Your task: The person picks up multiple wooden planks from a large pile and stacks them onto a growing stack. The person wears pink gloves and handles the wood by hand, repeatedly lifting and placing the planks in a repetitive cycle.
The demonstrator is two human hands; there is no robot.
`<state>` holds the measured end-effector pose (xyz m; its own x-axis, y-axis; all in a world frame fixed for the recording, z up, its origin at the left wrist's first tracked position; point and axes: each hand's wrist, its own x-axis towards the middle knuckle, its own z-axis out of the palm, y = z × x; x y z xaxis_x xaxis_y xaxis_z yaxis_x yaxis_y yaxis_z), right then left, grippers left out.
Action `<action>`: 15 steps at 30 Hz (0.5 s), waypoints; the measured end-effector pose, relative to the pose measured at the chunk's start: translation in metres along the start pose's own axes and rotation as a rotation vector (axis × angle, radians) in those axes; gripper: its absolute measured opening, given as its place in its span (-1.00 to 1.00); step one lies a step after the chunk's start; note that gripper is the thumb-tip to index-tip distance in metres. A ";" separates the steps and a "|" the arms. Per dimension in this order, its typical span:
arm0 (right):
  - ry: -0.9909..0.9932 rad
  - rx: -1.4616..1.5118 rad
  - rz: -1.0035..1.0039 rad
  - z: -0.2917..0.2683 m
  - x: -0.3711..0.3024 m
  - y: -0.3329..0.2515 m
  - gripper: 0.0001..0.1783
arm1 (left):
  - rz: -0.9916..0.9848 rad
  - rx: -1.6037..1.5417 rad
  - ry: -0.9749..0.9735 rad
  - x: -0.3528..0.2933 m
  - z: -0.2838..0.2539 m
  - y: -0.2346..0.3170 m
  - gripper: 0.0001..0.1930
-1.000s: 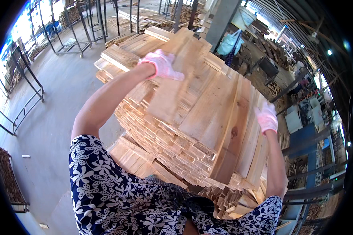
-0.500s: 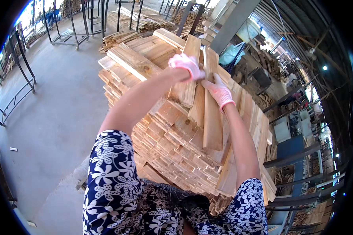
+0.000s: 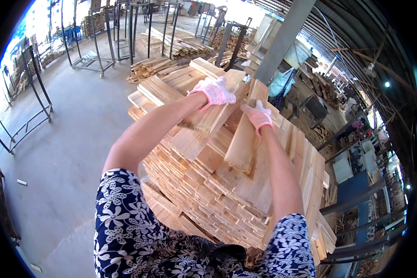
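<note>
Both my hands wear pale gloves with pink cuffs and work on top of a big stack of wooden boards (image 3: pixel 204 178). My left hand (image 3: pixel 213 92) is closed over the edge of a light board (image 3: pixel 211 119), which lies slanting on the left part of the stack. To the right, my right hand (image 3: pixel 258 116) grips another board (image 3: pixel 242 144) by its upper part, with the fingers over its right edge. This board slants down toward me, and its near end rests over the other boards. A narrow gap separates the two held boards. The undersides of both hands are hidden.
More loose boards (image 3: pixel 160 92) lie at the far left of the stack. Beyond it are a wood pile (image 3: pixel 155 68) and black metal rack frames (image 3: pixel 91 58). A grey pillar (image 3: pixel 282 41) rises behind the stack, beside a light blue bag (image 3: pixel 280 83). Concrete floor (image 3: pixel 74 139) stretches along the left.
My left hand has moved left with its board, away from my right hand. The right-hand board has turned so that its near end lies farther left. The view has shifted slightly.
</note>
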<state>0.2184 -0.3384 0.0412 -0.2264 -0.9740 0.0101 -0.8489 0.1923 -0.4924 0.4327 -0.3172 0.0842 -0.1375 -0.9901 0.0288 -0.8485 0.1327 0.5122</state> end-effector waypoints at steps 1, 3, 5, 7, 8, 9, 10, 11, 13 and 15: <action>-0.057 0.054 -0.010 -0.005 -0.001 0.004 0.17 | -0.035 0.051 0.022 -0.009 -0.001 -0.001 -0.08; -0.066 0.225 -0.067 -0.010 0.007 0.033 0.18 | -0.031 0.113 0.028 -0.035 0.006 0.010 -0.12; -0.086 0.292 -0.105 -0.014 0.005 0.046 0.19 | 0.005 0.185 -0.002 -0.049 0.023 0.007 -0.13; -0.112 0.470 -0.171 -0.017 0.013 0.067 0.07 | 0.072 0.263 -0.061 -0.057 0.040 -0.007 -0.12; -0.130 0.557 -0.209 -0.015 0.016 0.071 0.01 | 0.061 0.268 -0.113 -0.059 0.035 -0.008 -0.12; -0.256 0.741 -0.160 -0.020 -0.003 0.059 -0.13 | 0.031 0.272 -0.159 -0.060 0.027 -0.011 -0.12; -0.370 0.917 -0.099 -0.039 -0.035 0.054 -0.26 | 0.019 0.270 -0.204 -0.061 0.021 -0.011 -0.12; -0.361 1.113 -0.137 -0.051 -0.054 0.065 -0.44 | 0.039 0.269 -0.171 -0.060 0.026 -0.008 -0.15; -0.460 1.264 0.056 -0.095 -0.056 0.112 -0.41 | 0.063 0.278 -0.188 -0.055 0.027 0.015 -0.14; -0.379 1.336 0.093 -0.120 -0.079 0.158 -0.39 | 0.120 0.281 -0.218 -0.037 0.043 0.018 -0.17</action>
<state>0.0448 -0.2168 0.0675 0.0679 -0.9781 -0.1968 0.3045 0.2082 -0.9295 0.4003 -0.2758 0.0553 -0.3239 -0.9379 -0.1244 -0.9229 0.2843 0.2598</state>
